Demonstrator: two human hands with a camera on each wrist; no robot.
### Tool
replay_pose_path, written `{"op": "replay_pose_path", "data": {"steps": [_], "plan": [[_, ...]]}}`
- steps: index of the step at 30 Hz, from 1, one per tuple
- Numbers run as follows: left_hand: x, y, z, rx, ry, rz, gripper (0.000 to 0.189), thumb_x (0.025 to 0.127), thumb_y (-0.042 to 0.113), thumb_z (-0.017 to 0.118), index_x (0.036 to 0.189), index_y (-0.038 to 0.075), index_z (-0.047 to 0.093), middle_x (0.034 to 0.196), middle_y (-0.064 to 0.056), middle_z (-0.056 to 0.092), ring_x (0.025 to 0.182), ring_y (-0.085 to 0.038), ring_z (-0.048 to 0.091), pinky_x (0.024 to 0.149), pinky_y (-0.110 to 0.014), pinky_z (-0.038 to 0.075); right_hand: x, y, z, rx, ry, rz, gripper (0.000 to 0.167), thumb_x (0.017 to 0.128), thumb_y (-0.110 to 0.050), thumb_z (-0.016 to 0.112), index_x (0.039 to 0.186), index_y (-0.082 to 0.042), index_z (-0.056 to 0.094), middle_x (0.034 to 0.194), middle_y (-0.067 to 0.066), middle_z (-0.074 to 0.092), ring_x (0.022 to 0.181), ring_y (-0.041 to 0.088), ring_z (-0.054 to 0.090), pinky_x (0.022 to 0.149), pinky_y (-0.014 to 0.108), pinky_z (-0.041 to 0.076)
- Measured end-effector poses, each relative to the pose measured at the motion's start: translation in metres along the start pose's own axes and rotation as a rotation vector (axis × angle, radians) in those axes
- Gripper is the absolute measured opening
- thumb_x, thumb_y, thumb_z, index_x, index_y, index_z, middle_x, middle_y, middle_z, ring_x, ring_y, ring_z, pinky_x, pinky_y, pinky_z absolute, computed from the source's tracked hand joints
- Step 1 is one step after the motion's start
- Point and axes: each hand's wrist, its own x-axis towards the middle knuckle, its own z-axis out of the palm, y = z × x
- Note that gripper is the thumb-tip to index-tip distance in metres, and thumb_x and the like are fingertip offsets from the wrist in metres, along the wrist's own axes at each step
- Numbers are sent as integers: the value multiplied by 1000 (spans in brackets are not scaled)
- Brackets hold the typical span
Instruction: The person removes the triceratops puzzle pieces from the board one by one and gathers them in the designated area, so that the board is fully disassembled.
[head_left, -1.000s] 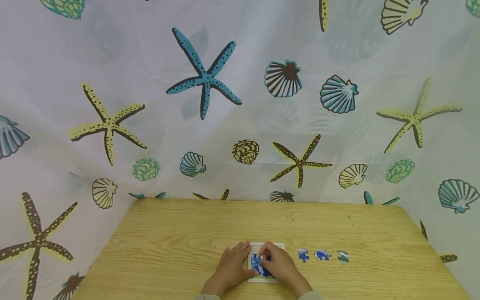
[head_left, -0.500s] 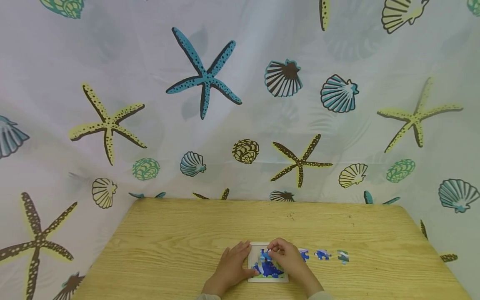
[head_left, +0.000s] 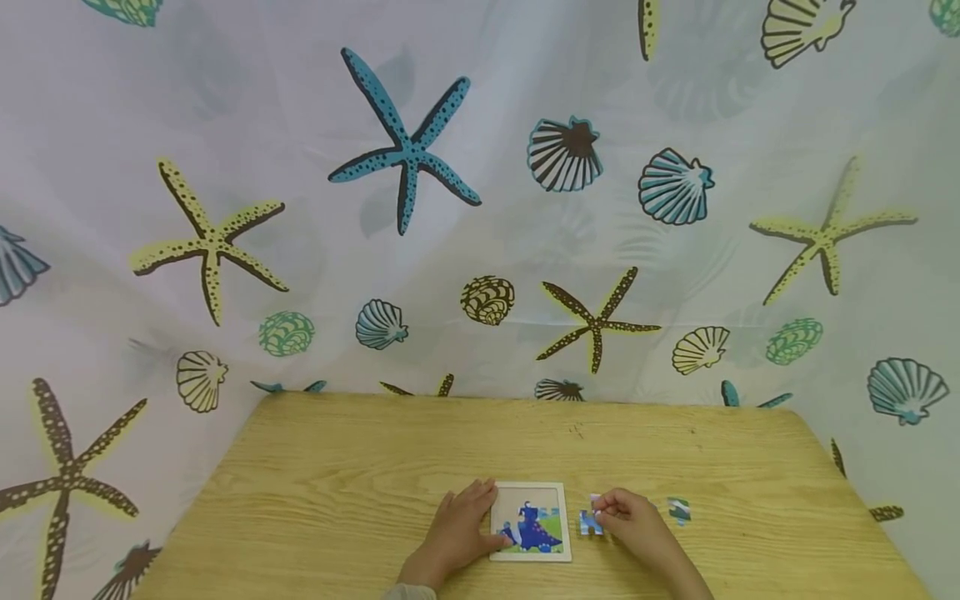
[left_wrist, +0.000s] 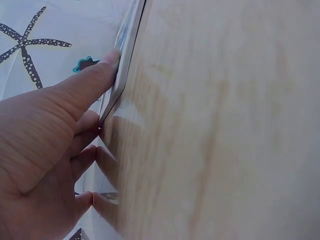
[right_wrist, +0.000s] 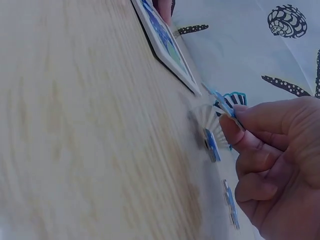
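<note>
A small square puzzle tray with a pale frame lies on the table, partly filled with a blue dinosaur picture. My left hand rests along its left side, thumb on the frame and picture edge, the other fingers against the side and table. In the left wrist view, the left thumb presses the tray's rim. To the right of the tray, my right hand pinches a light blue jigsaw piece between thumb and index finger. In the right wrist view that jigsaw piece is tilted above the table.
Loose jigsaw pieces lie in a row right of the tray; one green and white piece shows fully, others are partly hidden by my right hand. Two loose pieces show in the right wrist view. A shell-and-starfish curtain surrounds the wooden table.
My right hand has lifted the light blue jigsaw piece off the tray and carried it right, above the loose pieces. The left hand stays at the tray. The head view has shifted slightly.
</note>
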Motion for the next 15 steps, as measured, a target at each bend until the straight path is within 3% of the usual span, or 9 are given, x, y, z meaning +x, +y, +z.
{"op": "replay_pose_path", "data": {"steps": [6, 15], "plan": [[2, -3, 2, 2, -3, -11, 82, 76, 45, 74, 139, 2, 45, 149, -11, 37, 138, -33, 30, 110, -60, 16, -12, 10, -9, -49, 15, -1, 10, 87, -8, 67, 93, -1, 63, 85, 3, 60, 82, 14, 57, 71, 23, 51], [4, -7, 5, 2, -4, -21, 83, 76, 45, 74, 140, 3, 44, 149, -10, 37, 138, -32, 29, 111, -60, 14, -12, 18, -6, -108, 42, -7, 6, 84, -5, 68, 89, -4, 64, 82, 0, 61, 74, 7, 54, 66, 20, 48]]}}
